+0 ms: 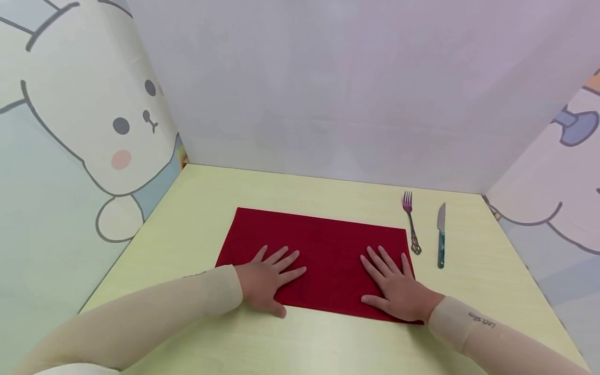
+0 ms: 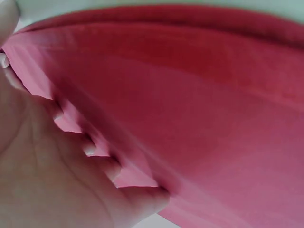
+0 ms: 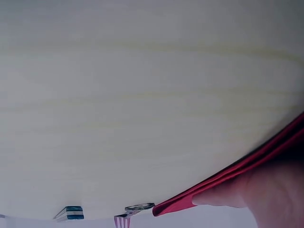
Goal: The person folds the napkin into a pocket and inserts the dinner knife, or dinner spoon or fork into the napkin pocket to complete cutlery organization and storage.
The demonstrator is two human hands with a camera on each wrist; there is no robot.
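Note:
A dark red rectangular cloth point(image 1: 328, 260) lies flat on the pale wooden table, filling much of the left wrist view too. My left hand point(image 1: 263, 281) rests on its left part, fingers spread and straight, the thumb over the near edge. Near the right end, my right hand point(image 1: 398, 291) lies palm down on the cloth with fingers extended. Neither hand grips anything. Just right of the cloth is a fork point(image 1: 411, 224) with an ornate handle, tines pointing away. Beside it lies a knife point(image 1: 441, 237) with a teal handle, blade pointing away.
The light wooden table point(image 1: 178, 219) meets a plain pale wall point(image 1: 328, 94) at the back. Side panels printed with cartoon animals point(image 1: 117, 120) stand at left and right.

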